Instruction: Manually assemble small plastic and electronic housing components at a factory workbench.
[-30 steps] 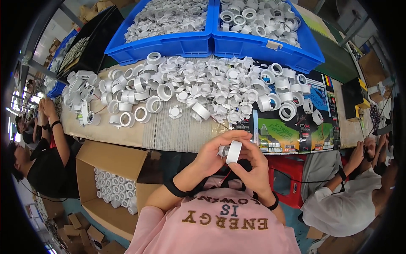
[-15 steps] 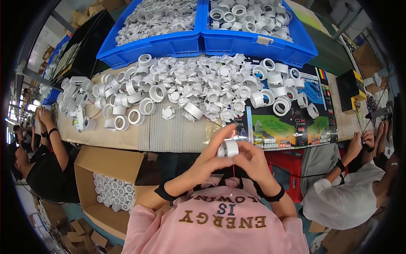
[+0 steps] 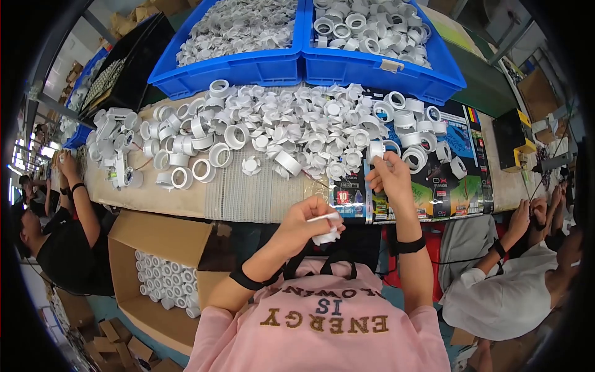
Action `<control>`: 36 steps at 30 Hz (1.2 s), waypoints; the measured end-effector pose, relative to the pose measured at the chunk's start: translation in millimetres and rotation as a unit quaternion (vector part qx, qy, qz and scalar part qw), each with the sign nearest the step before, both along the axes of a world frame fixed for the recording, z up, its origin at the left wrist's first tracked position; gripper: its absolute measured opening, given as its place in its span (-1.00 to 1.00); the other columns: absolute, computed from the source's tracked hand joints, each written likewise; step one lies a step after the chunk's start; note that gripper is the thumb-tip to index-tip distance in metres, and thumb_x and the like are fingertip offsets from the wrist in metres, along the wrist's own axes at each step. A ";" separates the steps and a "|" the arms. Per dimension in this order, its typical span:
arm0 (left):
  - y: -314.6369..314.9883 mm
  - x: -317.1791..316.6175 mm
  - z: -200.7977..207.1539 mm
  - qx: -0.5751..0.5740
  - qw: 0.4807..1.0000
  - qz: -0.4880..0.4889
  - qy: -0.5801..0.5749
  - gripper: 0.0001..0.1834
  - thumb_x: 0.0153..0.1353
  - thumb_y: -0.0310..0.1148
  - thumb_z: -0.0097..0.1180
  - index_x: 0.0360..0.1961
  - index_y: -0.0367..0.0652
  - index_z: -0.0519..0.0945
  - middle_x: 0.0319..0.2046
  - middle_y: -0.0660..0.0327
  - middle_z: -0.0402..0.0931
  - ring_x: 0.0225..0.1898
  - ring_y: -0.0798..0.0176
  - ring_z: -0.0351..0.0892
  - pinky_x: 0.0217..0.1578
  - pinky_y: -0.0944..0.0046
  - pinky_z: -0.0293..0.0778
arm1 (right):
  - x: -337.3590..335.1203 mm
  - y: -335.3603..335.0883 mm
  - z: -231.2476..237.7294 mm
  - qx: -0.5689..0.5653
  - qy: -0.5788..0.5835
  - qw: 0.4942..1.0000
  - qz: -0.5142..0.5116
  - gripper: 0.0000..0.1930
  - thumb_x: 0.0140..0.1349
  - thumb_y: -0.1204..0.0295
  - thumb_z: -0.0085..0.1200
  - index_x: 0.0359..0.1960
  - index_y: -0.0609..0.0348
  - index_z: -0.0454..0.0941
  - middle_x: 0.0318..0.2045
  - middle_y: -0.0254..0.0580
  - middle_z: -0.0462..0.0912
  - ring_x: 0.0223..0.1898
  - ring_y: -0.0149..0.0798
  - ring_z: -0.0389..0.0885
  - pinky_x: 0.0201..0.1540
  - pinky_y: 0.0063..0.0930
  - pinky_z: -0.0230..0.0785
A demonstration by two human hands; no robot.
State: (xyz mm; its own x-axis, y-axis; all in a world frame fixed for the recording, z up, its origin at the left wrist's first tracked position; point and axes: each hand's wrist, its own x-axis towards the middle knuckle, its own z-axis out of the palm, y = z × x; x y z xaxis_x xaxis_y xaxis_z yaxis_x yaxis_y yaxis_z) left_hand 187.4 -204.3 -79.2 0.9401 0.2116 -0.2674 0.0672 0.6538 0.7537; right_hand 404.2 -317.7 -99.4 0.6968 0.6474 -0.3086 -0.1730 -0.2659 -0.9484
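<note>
My left hand (image 3: 310, 224) is closed around a white plastic part (image 3: 326, 230) in front of my chest; fingers cover much of it, so its full shape is hidden. My right hand (image 3: 392, 178) reaches over the table's printed covering, its fingertips closed at the lower edge of a white plastic ring (image 3: 375, 150). That ring lies at the right side of a heap of white finned fan wheels (image 3: 297, 127). More white rings (image 3: 414, 159) lie to its right.
Two blue bins (image 3: 381, 73) with white parts stand behind the heap. Further white rings (image 3: 201, 169) lie at left. An open cardboard box (image 3: 155, 232) beside me holds rows of white cylindrical parts. A co-worker (image 3: 68, 248) sits at left, another (image 3: 502, 285) at right.
Both hands held a white ring with a red wire together; now they are apart. My right hand has moved forward and right to a ring on the table; my left keeps a white part.
</note>
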 end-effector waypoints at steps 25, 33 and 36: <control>-19.0 33.5 -1.9 0.275 0.961 -0.023 -0.010 -0.63 0.33 -0.12 -0.21 -0.22 -0.26 0.39 -0.49 0.21 0.43 -0.60 0.39 0.43 -0.67 0.45 0.31 | -117.5 -64.3 38.8 0.127 -0.300 0.945 -0.017 -0.48 -0.06 0.28 0.32 -0.10 0.22 0.40 -0.22 -0.12 0.46 -0.28 -0.10 0.54 -0.27 -0.32 0.41; -40.5 35.3 15.4 0.317 0.943 0.093 -0.038 -0.67 0.28 -0.17 -0.21 -0.25 -0.26 0.41 -0.40 0.21 0.42 -0.39 0.37 0.46 -0.38 0.40 0.39 | -127.3 -68.0 42.3 0.206 -0.309 0.927 -0.062 -0.41 -0.11 0.35 0.33 -0.03 0.28 0.35 -0.17 -0.10 0.41 -0.11 -0.10 0.45 -0.07 -0.30 0.33; -34.8 32.7 15.9 0.338 0.937 0.067 -0.062 -0.68 0.28 -0.17 -0.21 -0.26 -0.24 0.41 -0.41 0.22 0.41 -0.43 0.39 0.45 -0.45 0.43 0.37 | -128.9 -67.6 40.6 0.202 -0.290 0.935 -0.044 -0.39 -0.11 0.33 0.34 -0.02 0.28 0.35 -0.17 -0.11 0.41 -0.12 -0.16 0.45 -0.09 -0.32 0.34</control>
State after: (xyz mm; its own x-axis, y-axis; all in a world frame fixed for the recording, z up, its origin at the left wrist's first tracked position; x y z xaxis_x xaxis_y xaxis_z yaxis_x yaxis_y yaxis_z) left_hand 220.1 -239.2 -63.3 0.9081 0.4111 0.0796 -0.0966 0.0207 0.9951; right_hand 275.3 -385.3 -58.8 0.7276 0.5615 0.3942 0.3962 0.1252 -0.9096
